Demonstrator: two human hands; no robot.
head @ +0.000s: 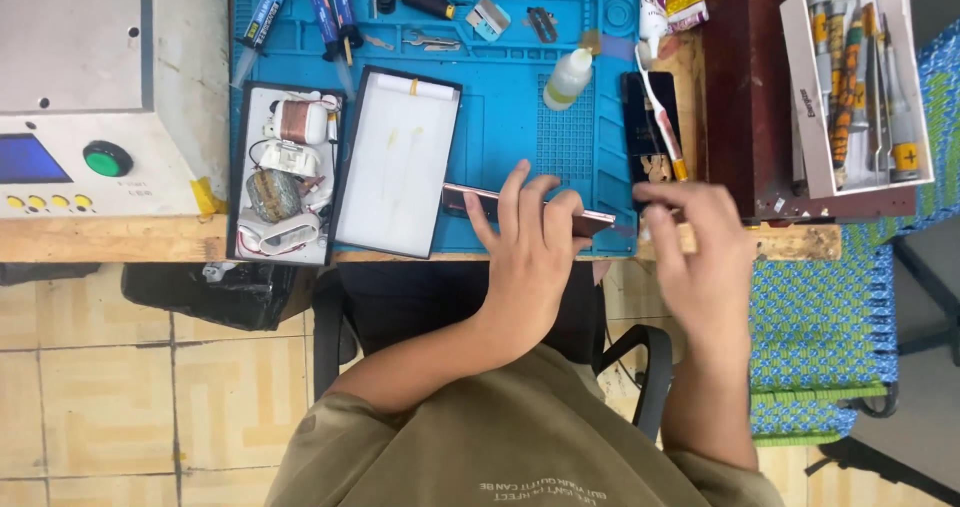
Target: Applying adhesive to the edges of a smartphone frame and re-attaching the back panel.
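The wooden bench [110, 237] carries a blue work mat [520, 97], and everything else is best placed from that mat. Off its left edge stands a grey machine [90, 87] with a green knob; off its right edge, well apart, a white box of tools [860, 87]. On the left part of the mat lie two shallow black-rimmed trays: one holding small parts and coiled wire [285, 172], and beside it a white one [398, 162], almost bare. Along the mat's far edge lie tubes and small tools, with a small squeeze bottle [567, 79] near the middle. At the near edge of the mat the left hand [530, 242] is curled around a slim dark phone [470, 199], gripping it edge-up and tilted. The right hand [695, 242], just off the mat's near right corner, has its fingers pinched together by the phone's end; whether it holds anything I cannot tell. Judging by this, the phone looks unopened, work on it barely begun.
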